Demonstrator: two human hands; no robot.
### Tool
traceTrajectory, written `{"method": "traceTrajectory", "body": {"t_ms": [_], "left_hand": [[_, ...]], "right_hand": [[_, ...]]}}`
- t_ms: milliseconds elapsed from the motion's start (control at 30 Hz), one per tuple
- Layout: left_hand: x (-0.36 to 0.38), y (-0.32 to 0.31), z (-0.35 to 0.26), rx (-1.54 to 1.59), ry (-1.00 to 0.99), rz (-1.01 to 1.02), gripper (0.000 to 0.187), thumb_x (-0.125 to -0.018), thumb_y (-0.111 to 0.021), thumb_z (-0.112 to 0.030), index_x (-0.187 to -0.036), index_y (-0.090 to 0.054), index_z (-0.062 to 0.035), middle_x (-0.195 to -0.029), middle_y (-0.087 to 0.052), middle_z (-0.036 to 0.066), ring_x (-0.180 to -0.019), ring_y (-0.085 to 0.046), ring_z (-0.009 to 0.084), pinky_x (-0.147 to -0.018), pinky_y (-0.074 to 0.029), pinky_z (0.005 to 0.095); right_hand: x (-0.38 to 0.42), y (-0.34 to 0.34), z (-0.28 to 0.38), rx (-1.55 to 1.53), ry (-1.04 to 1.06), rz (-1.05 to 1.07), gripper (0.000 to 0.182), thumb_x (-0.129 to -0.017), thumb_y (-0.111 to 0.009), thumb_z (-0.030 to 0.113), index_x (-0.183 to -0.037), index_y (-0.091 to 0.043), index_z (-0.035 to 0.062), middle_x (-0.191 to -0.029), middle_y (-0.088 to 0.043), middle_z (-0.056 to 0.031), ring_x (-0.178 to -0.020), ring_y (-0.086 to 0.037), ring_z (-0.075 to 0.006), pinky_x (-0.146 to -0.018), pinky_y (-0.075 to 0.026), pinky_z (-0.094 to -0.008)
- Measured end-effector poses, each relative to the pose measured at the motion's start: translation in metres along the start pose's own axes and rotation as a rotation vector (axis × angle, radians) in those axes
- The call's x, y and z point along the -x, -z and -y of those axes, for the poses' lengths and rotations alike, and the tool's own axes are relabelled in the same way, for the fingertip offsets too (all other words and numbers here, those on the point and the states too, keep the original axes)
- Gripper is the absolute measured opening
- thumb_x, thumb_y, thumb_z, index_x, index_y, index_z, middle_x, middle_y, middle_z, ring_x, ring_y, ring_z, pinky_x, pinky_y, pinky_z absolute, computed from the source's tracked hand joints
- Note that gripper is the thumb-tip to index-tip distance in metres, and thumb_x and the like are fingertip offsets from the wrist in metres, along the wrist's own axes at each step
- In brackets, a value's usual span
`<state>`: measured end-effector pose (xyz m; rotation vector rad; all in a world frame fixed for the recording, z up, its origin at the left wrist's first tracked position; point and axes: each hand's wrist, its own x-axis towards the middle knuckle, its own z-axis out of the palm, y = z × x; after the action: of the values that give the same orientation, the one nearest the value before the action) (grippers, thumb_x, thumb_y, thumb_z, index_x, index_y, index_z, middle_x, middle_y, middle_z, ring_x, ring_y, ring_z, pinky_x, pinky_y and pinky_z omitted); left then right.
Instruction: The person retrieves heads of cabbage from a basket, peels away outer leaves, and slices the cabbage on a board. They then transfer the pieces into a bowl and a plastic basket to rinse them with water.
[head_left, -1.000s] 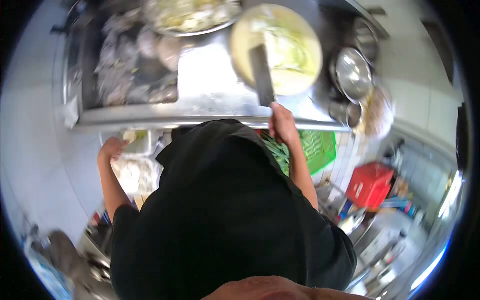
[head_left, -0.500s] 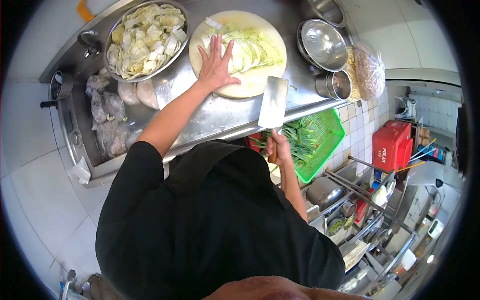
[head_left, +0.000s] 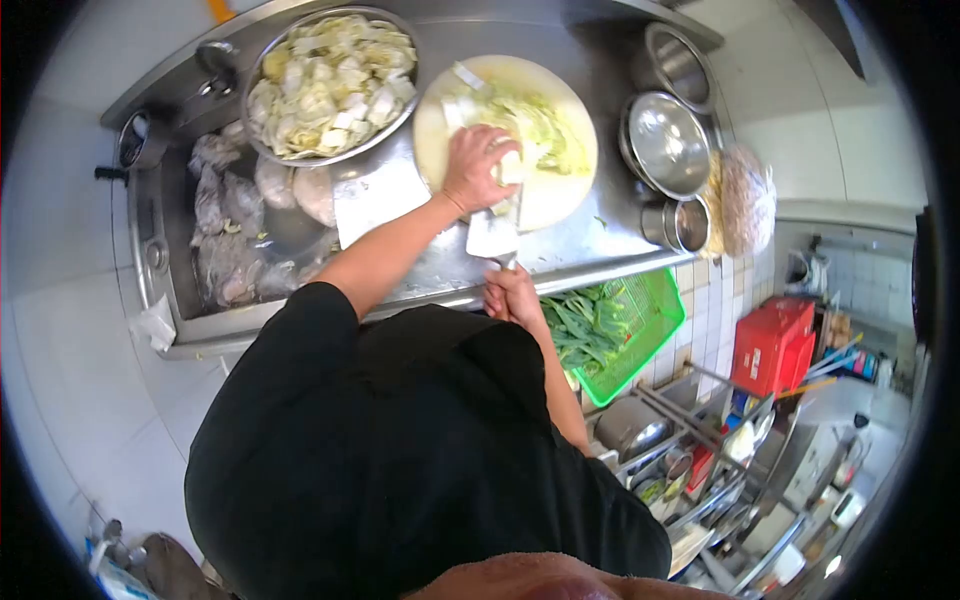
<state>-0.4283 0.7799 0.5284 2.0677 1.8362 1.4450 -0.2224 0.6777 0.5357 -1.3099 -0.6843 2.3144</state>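
My left hand (head_left: 477, 168) is closed around some pale cabbage at the near left part of the round cutting board (head_left: 563, 200). More sliced cabbage (head_left: 548, 135) lies on the board to the right of that hand. My right hand (head_left: 514, 296) grips the handle of a cleaver (head_left: 492, 236). The broad blade lies low at the board's near edge, its far end close to or under the cabbage in my left hand; the exact contact is hidden.
A metal bowl of cut cabbage (head_left: 335, 85) stands left of the board, beside a sink (head_left: 185, 290) with bagged items. Metal bowls (head_left: 668, 146) stand at the right. Below the counter edge is a green basket (head_left: 660, 345) with leafy greens.
My left hand has gone from lying spread on the cabbage to gripping some of it. The cleaver has moved left and up to the board's near edge. The camera view has shifted.
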Motion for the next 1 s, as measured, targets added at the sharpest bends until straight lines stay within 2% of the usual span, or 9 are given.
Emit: {"method": "traceTrajectory", "body": {"t_ms": [200,333,400,567,667,767,833,933,1000], "left_hand": [[-0.003,0.013,-0.025,0.12,0.032,-0.103,0.063,-0.056,-0.086,-0.027,-0.114,-0.065,-0.0154,-0.125,-0.056,0.008,-0.121,-0.048,0.0347,-0.105,-0.037,0.0486],[-0.026,0.044,-0.023,0.056,0.002,-0.175,0.063,-0.057,-0.086,-0.028,-0.115,-0.065,-0.0154,-0.125,-0.056,0.009,-0.122,-0.048,0.0342,-0.105,-0.037,0.0484],[-0.04,0.064,-0.007,0.011,-0.007,-0.253,0.067,-0.053,-0.086,-0.031,-0.116,-0.066,-0.0187,-0.125,-0.056,0.007,-0.119,-0.048,0.0336,-0.102,-0.037,0.0492],[-0.067,0.137,0.061,-0.222,-0.064,-0.422,0.066,-0.06,-0.085,-0.036,-0.118,-0.063,-0.0149,-0.123,-0.057,0.01,-0.115,-0.051,0.0334,-0.1,-0.04,0.0486],[-0.072,0.16,0.118,-0.287,-0.056,-0.487,0.063,-0.065,-0.084,-0.04,-0.118,-0.063,-0.0121,-0.121,-0.06,0.013,-0.113,-0.054,0.0337,-0.101,-0.04,0.0506],[-0.052,0.157,0.193,-0.311,0.145,-0.374,0.067,-0.07,-0.082,-0.041,-0.125,-0.061,-0.0092,-0.13,-0.058,0.017,-0.121,-0.051,0.0383,-0.105,-0.037,0.0539],[-0.046,0.158,0.201,-0.542,0.525,-0.123,0.075,-0.071,-0.081,-0.041,-0.133,-0.057,-0.008,-0.137,-0.054,0.02,-0.131,-0.045,0.0408,-0.108,-0.035,0.0544],[-0.044,0.159,0.202,-0.659,0.62,-0.001,0.073,-0.075,-0.08,-0.04,-0.136,-0.056,-0.0072,-0.14,-0.052,0.022,-0.136,-0.04,0.04,-0.111,-0.032,0.0556],[-0.048,0.158,0.17,-0.586,0.349,-0.118,0.063,-0.08,-0.079,-0.034,-0.132,-0.058,-0.0057,-0.139,-0.053,0.022,-0.131,-0.046,0.04,-0.109,-0.037,0.0491]], "right_hand": [[0.045,-0.021,0.03,0.203,0.041,-0.121,0.016,-0.087,-0.062,0.0,-0.093,-0.048,0.0066,-0.055,-0.045,-0.0028,-0.038,-0.044,-0.015,-0.036,-0.039,-0.0324],[0.053,-0.054,0.058,0.234,0.062,-0.067,0.017,-0.087,-0.06,-0.001,-0.1,-0.051,0.0037,-0.054,-0.046,-0.0039,-0.037,-0.045,-0.0152,-0.037,-0.043,-0.0327],[0.037,-0.068,0.069,0.295,0.054,-0.018,0.02,-0.087,-0.061,0.0,-0.104,-0.051,0.0015,-0.053,-0.046,-0.0041,-0.037,-0.045,-0.0155,-0.037,-0.043,-0.0325],[-0.012,-0.14,0.104,0.507,0.123,0.18,0.027,-0.086,-0.062,0.004,-0.109,-0.052,-0.0035,-0.053,-0.049,-0.005,-0.038,-0.048,-0.0158,-0.038,-0.044,-0.0321],[-0.048,-0.176,0.112,0.54,0.144,0.283,0.022,-0.085,-0.062,0.006,-0.103,-0.052,-0.0023,-0.055,-0.052,-0.005,-0.04,-0.049,-0.0143,-0.039,-0.044,-0.0312],[-0.063,-0.187,0.113,0.533,0.166,0.228,0.017,-0.085,-0.062,0.007,-0.097,-0.052,-0.0012,-0.057,-0.053,-0.0047,-0.042,-0.05,-0.0134,-0.039,-0.044,-0.0306],[-0.054,-0.173,0.117,0.58,0.2,0.153,0.016,-0.085,-0.061,0.008,-0.094,-0.052,-0.0011,-0.058,-0.053,-0.0046,-0.042,-0.051,-0.0132,-0.039,-0.044,-0.0303],[-0.018,-0.137,0.134,0.695,0.257,0.08,0.015,-0.084,-0.061,0.007,-0.094,-0.055,-0.0018,-0.058,-0.053,-0.004,-0.042,-0.051,-0.0128,-0.04,-0.043,-0.0292],[0.008,-0.102,0.142,0.715,0.278,-0.016,0.021,-0.084,-0.063,0.007,-0.104,-0.06,-0.0006,-0.059,-0.054,-0.0029,-0.042,-0.051,-0.0117,-0.04,-0.041,-0.0283]]}}
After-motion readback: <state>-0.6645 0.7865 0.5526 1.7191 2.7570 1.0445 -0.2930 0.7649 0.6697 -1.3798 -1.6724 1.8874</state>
